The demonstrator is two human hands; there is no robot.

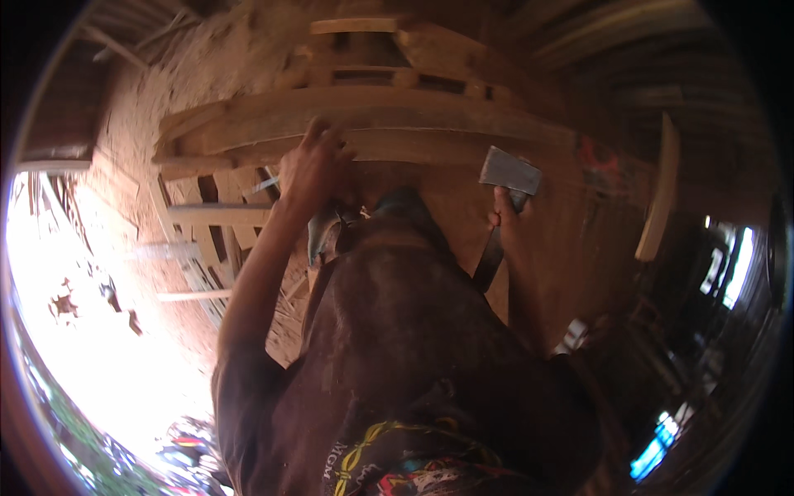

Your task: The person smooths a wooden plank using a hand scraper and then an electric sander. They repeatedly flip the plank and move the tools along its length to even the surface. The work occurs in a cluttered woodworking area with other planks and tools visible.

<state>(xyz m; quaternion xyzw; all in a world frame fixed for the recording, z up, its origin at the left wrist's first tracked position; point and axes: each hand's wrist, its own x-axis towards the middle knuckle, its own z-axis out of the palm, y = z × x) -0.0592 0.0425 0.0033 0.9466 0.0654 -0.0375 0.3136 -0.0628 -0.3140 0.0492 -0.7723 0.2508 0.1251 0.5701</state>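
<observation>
The fingers of the right hand (pixel 507 217) are gripping the dark handle (pixel 490 264) of a metal-headed tool (pixel 511 172) high up, close under its broad grey head. The fingers of the left hand (pixel 311 169) are bending loosely but showing blurred, so I cannot tell whether they are holding anything. The tool is sitting to the right, by the near side of a long wooden beam (pixel 356 107) that is running from left to right; the left hand is reaching toward the beam's left half, contact unclear. A high grip like this is probably giving more control than force, so good handling is likely asking for a firm wrist and left fingers well outside the head's path. Farther left, a slatted wooden frame (pixel 219 217) is lying near sandy ground (pixel 194 73); well to the right, a plank (pixel 659 190) is showing.
</observation>
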